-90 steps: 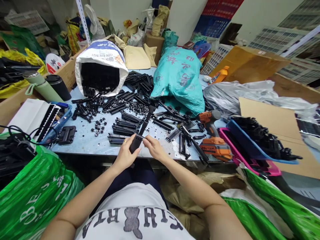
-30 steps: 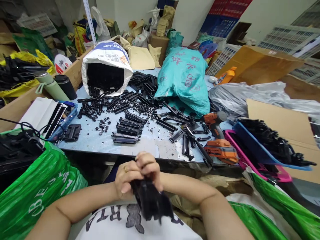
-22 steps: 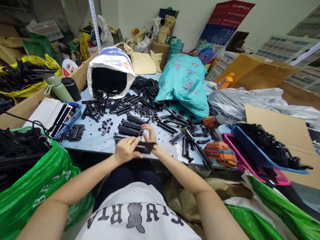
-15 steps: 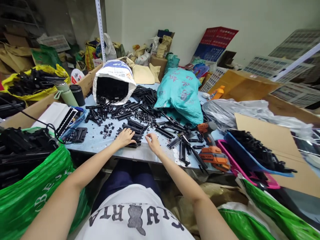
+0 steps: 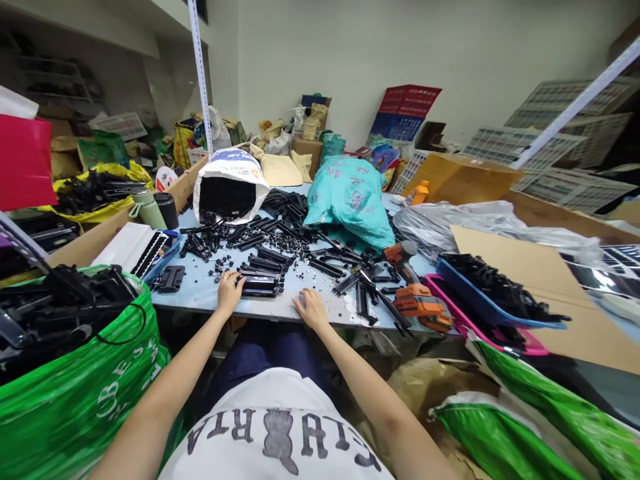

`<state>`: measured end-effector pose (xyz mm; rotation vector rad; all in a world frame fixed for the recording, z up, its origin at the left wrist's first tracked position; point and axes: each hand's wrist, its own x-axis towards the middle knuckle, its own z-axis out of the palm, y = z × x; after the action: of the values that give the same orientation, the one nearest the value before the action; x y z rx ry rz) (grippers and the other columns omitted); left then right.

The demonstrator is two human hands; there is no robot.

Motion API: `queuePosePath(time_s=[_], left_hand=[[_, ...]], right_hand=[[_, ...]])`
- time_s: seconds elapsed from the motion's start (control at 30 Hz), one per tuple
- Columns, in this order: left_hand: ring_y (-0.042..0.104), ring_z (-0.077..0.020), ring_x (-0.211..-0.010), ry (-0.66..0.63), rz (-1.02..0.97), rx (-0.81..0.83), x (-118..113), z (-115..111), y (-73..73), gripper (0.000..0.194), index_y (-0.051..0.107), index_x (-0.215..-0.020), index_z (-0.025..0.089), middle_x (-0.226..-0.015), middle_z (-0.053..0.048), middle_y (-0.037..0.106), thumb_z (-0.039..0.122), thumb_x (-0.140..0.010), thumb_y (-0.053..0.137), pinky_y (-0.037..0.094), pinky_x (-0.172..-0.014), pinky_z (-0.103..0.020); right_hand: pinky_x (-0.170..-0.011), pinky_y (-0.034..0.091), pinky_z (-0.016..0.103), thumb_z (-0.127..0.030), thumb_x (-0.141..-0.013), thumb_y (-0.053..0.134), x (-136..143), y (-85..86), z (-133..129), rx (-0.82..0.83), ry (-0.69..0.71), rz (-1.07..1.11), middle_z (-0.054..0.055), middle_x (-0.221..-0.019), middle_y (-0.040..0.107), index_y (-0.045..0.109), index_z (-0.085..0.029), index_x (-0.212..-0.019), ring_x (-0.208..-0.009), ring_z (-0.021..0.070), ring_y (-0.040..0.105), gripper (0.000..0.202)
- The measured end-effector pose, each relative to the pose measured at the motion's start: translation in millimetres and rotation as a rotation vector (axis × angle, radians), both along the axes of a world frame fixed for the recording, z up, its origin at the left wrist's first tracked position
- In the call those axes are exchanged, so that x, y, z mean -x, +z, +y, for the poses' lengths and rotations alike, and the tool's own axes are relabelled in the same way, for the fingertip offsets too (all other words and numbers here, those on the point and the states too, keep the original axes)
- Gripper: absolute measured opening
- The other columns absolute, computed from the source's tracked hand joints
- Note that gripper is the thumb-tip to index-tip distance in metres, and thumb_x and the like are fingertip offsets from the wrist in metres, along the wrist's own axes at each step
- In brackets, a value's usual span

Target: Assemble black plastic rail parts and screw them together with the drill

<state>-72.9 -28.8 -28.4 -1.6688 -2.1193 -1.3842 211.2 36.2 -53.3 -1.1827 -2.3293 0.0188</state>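
Several long black plastic strips (image 5: 261, 285) lie side by side in a row on the blue-white tabletop (image 5: 280, 308), close to its front edge. At their left ends is my left hand (image 5: 230, 292), its fingers bent loosely against them but not closed around any. To the right of the row, my right hand (image 5: 312, 309) rests on the bare tabletop with its fingers stretched out and nothing in it. Small black pieces (image 5: 223, 263) are scattered just beyond my left hand. More black strips (image 5: 326, 267) lie beyond my right hand.
A white sack (image 5: 233, 175) of black parts and a teal bag (image 5: 350, 200) stand farther back. An orange cordless drill (image 5: 420, 300) lies to the right, beside a blue tray (image 5: 500, 308) of black parts. A green bag (image 5: 115, 373) is at the left.
My left hand has slid from the top of the black strips to their left ends. My right hand has come down onto the tabletop nearer the front edge. The view has tilted upward.
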Motion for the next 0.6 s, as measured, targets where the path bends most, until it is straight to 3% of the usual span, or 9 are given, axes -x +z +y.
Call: queuePosePath(time_s=[0.37,0.6], left_hand=[[0.059,-0.0223,-0.088,-0.032,-0.081,0.021,-0.1,14.0,5.2,0.022,0.066,-0.089,0.015,-0.098,-0.011,0.058,0.032,-0.081,0.054,0.048,-0.081,-0.036],[0.057,-0.0221,-0.092,-0.042,-0.093,0.025,4.8,16.2,6.0,0.017,0.065,-0.078,0.017,-0.091,-0.008,0.06,0.033,-0.078,0.059,0.046,-0.085,-0.035]], right_hand=[[-0.082,0.035,0.031,-0.042,-0.091,0.042,1.3,3.1,-2.6,-0.029,0.011,-0.06,0.009,-0.098,0.058,0.057,-0.016,-0.092,-0.095,0.0215,0.048,0.03],[-0.08,0.034,0.031,-0.042,-0.092,0.04,1.1,2.2,-2.8,-0.02,0.007,-0.064,0.009,-0.095,0.058,0.057,-0.016,-0.088,-0.093,0.0211,0.048,0.031]])
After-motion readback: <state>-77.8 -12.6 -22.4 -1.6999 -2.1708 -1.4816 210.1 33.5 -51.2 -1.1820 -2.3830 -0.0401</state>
